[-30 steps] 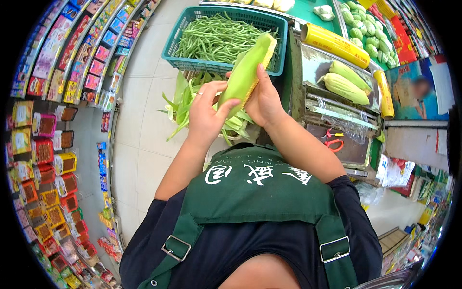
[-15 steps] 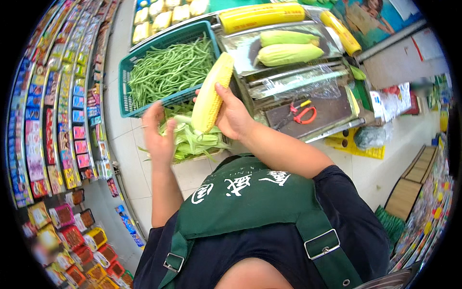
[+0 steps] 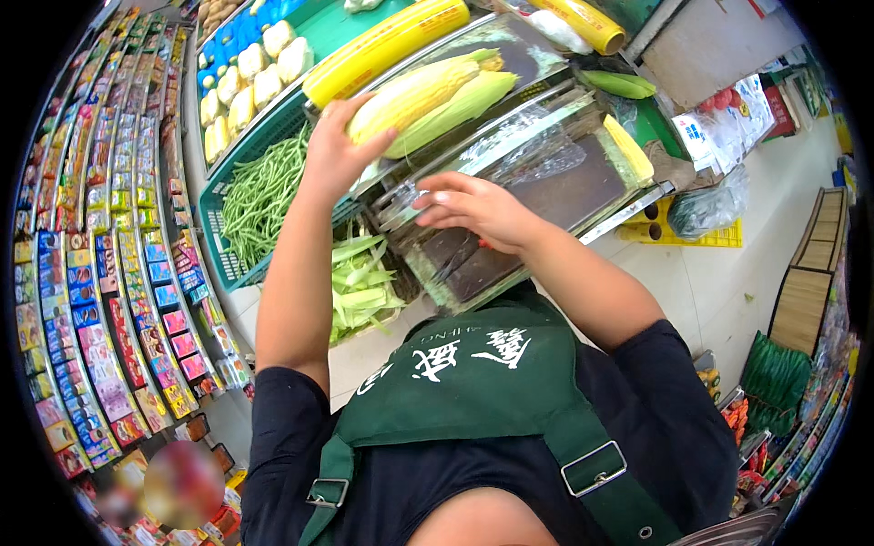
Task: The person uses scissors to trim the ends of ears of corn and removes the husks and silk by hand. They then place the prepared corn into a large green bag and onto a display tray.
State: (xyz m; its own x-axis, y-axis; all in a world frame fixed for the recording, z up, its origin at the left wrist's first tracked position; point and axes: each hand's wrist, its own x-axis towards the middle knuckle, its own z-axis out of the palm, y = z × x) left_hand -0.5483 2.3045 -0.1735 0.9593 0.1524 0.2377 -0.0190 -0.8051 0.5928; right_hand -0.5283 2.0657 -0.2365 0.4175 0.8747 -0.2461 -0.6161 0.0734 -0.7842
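Note:
An ear of corn (image 3: 419,96) with bare pale-yellow kernels rests on the tray of the wrapping station (image 3: 528,55). My left hand (image 3: 339,141) is closed round its near-left end. Alongside it lies an ear in green husk (image 3: 469,114), partly covered by the bare one. My right hand (image 3: 487,211) hovers over the dark lower board (image 3: 546,205) with fingers stretched out and nothing in them. Just under its palm a bit of the red scissors (image 3: 483,244) shows; the rest is hidden. Crumpled clear film (image 3: 537,155) lies across the bar beyond that hand.
Left of the station stands a teal crate (image 3: 214,232) of green beans (image 3: 264,200). Stripped husks (image 3: 360,287) are heaped below it. A yellow film roll (image 3: 387,50) lies along the back, another yellow roll (image 3: 583,20) at far right. Packed shelves (image 3: 109,246) line the left.
The bare ear has gone from my right hand above the husks to my left hand on the tray. My right hand has moved over the board, covering most of the scissors. The view has turned.

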